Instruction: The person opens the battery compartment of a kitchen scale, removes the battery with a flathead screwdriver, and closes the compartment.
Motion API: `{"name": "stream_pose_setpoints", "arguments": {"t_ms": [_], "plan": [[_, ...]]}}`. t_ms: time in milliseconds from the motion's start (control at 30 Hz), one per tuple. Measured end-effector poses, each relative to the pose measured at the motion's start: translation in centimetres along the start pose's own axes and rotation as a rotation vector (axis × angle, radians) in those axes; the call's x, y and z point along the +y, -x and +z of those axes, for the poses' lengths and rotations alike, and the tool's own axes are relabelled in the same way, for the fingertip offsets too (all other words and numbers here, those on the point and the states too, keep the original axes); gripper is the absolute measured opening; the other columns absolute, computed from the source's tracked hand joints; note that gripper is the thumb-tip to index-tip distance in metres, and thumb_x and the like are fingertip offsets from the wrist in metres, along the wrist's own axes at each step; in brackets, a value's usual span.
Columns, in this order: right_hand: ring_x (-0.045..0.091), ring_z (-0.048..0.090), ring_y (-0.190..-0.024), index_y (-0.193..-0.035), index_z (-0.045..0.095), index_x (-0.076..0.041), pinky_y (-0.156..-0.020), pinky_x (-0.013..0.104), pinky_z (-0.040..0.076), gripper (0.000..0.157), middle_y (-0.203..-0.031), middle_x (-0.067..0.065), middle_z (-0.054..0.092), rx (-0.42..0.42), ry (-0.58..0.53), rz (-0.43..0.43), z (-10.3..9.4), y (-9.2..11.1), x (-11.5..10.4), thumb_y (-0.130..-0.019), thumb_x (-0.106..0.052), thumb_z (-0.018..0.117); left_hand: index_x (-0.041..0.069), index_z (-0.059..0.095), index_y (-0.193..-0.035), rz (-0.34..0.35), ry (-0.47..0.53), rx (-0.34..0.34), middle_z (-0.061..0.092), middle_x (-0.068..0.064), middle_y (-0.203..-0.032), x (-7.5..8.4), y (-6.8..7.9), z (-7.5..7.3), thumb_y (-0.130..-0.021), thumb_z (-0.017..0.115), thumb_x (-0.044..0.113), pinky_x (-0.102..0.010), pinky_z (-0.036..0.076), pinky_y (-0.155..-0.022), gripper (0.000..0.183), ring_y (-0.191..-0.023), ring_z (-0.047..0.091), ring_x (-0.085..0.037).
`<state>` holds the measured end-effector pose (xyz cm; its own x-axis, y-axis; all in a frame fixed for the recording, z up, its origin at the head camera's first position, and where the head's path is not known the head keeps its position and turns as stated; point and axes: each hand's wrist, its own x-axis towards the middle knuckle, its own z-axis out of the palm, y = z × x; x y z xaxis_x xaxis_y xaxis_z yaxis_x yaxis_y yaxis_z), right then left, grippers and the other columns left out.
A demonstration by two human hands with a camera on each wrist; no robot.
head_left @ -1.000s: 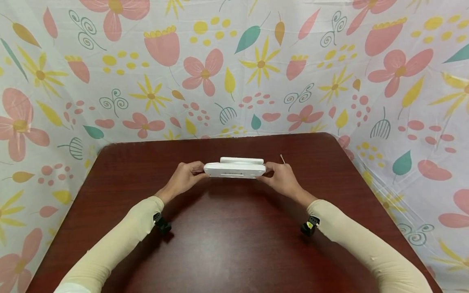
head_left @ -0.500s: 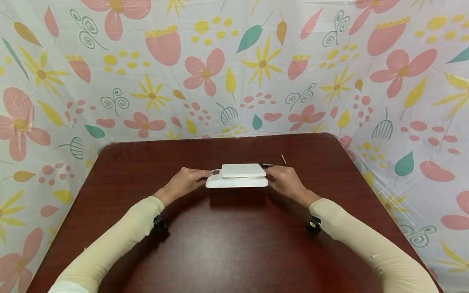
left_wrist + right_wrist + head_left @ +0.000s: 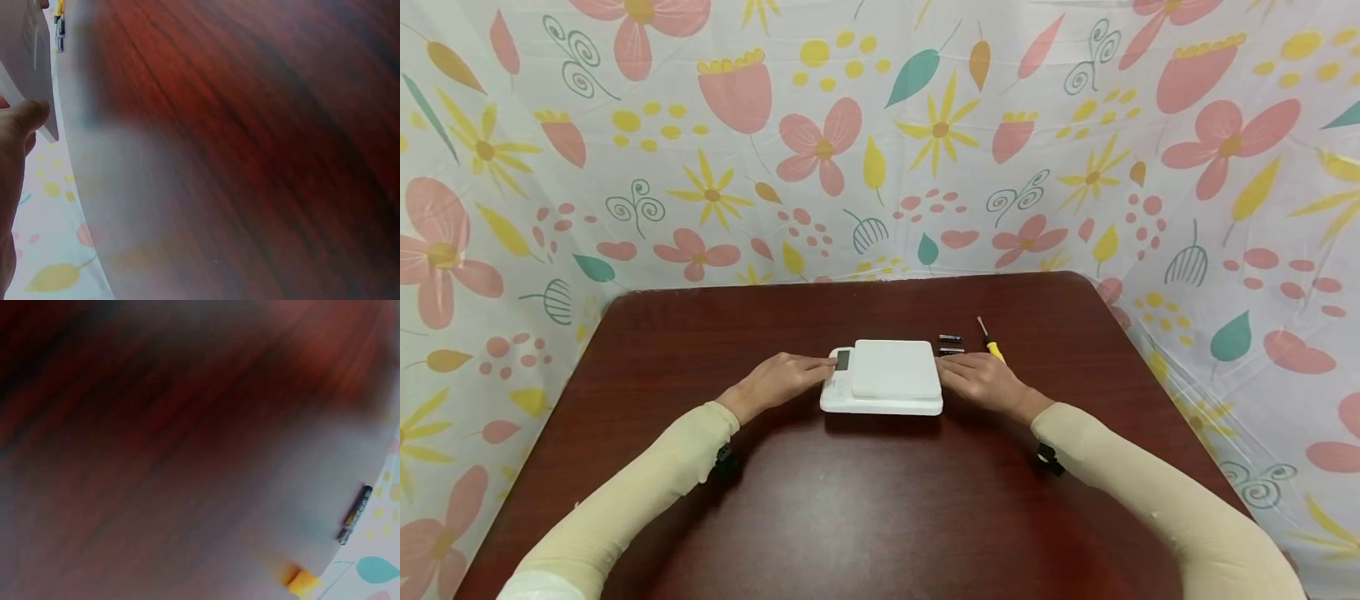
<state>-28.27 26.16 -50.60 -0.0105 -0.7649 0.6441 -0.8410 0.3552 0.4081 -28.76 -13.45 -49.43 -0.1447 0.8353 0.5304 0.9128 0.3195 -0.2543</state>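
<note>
A white kitchen scale (image 3: 895, 371) with a small dark display (image 3: 842, 360) on its left faces upward in the head view, held between two hands. The left hand (image 3: 775, 383) grips its left side, fingertips by the display. In the left wrist view, that hand's thumb (image 3: 31, 115) presses against the scale's flat underside (image 3: 34, 69). At the right edge, the right hand (image 3: 985, 379) holds the scale, its thumb hidden from the head camera. A dark shadow lies along the scale's front edge.
Behind the right hand lie two batteries (image 3: 951, 338) and a screwdriver (image 3: 991, 343) with a yellow handle, partly hidden by that hand. The right wrist view shows one battery (image 3: 356, 514). A floral curtain (image 3: 880, 167) borders the brown table (image 3: 865, 500).
The scale has turned from showing its underside edge-on to lying face up, coming lower and nearer. Both hands moved with it, uncovering the batteries and more of the screwdriver.
</note>
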Motion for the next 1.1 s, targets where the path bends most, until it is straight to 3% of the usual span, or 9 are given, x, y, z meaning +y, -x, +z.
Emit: {"name": "stream_pose_setpoints", "arguments": {"t_ms": [200,400,700,900,1100], "plan": [[0.023,0.076,-0.089,-0.107,0.074,0.003,-0.068,0.036,0.063,0.031,-0.102,0.016,0.078,-0.055,0.086,-0.1,0.2,0.4,0.4,-0.107,0.003,0.044,0.005,0.069,-0.101,0.051,-0.021,-0.024,0.076,-0.011,-0.111,0.0,0.0,0.5,-0.079,0.079,-0.008,-0.027,0.061,-0.061,0.027,-0.08,0.074,-0.019],[0.021,0.076,-0.092,-0.108,0.074,0.001,-0.07,0.033,0.063,0.033,-0.103,0.013,0.078,-0.117,0.133,-0.145,0.5,0.5,0.7,-0.108,0.002,0.041,0.006,0.067,-0.098,0.05,-0.007,-0.06,0.076,-0.012,-0.109,0.1,0.2,1.1,-0.08,0.077,-0.011,-0.027,0.061,-0.061,0.026,-0.077,0.074,-0.02],[0.022,0.076,-0.09,-0.107,0.074,0.004,-0.069,0.034,0.064,0.036,-0.1,0.015,0.078,-0.109,0.082,-0.131,1.0,0.9,0.8,-0.11,0.002,0.038,0.003,0.07,-0.102,0.042,-0.011,-0.074,0.076,-0.01,-0.105,-0.1,-0.1,1.0,-0.08,0.081,-0.007,-0.025,0.061,-0.065,0.027,-0.077,0.074,-0.017],[0.021,0.076,-0.09,-0.106,0.073,0.005,-0.068,0.033,0.063,0.038,-0.099,0.016,0.078,-0.126,0.076,-0.172,1.0,0.8,0.5,-0.11,0.004,0.035,0.004,0.073,-0.109,0.021,-0.038,-0.153,0.077,-0.007,-0.101,-0.5,-0.4,0.6,-0.084,0.08,0.0,-0.022,0.06,-0.062,0.027,-0.073,0.073,-0.016],[0.021,0.076,-0.09,-0.103,0.073,0.005,-0.069,0.032,0.063,0.039,-0.098,0.016,0.078,-0.151,0.084,-0.22,0.9,0.5,0.6,-0.109,0.004,0.034,0.009,0.067,-0.099,0.06,-0.085,-0.19,0.074,-0.001,-0.092,-0.8,-0.8,0.4,-0.084,0.079,-0.004,-0.02,0.053,-0.051,0.024,-0.061,0.066,-0.012]]}}
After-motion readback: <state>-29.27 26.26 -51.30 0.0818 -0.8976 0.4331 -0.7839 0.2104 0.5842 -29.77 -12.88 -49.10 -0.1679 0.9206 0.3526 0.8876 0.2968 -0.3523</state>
